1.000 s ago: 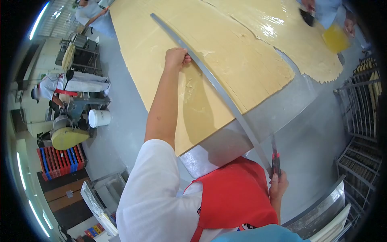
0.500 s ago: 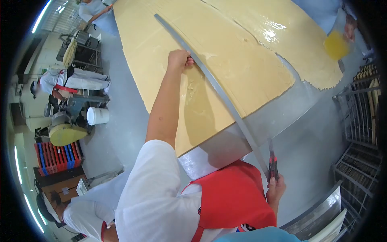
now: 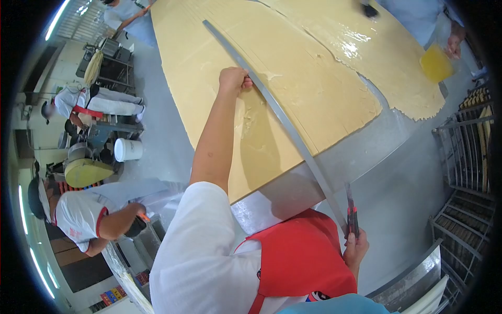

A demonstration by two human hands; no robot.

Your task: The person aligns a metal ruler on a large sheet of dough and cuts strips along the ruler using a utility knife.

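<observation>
A large sheet of pale yellow dough [image 3: 198, 110] covers the metal table [image 3: 282, 204] in front of me. A long metal straightedge [image 3: 285, 123] lies slantwise across it, its near end reaching past the table edge toward my body. My left hand [image 3: 234, 79] is closed on the straightedge partway along, knuckles resting over the dough. By my right side, my right hand [image 3: 356, 249] is closed around a knife [image 3: 352, 217] with a black and red handle, blade pointing up and away. The straightedge's near end is beside that hand; whether the fingers also touch it, I cannot tell.
Another glossy dough sheet [image 3: 387, 68] lies to the right, where a co-worker holds a container of yellow liquid [image 3: 436, 63] and a dark brush [image 3: 369, 9] shows. Metal racks [image 3: 465, 152] stand at right. A co-worker [image 3: 83, 214] is at lower left; a white bucket [image 3: 127, 150] sits on the floor.
My hands and the straightedge stay almost in place. The co-worker at lower left has moved up in view, showing an orange-and-black item in hand. A brush has appeared over the right dough sheet.
</observation>
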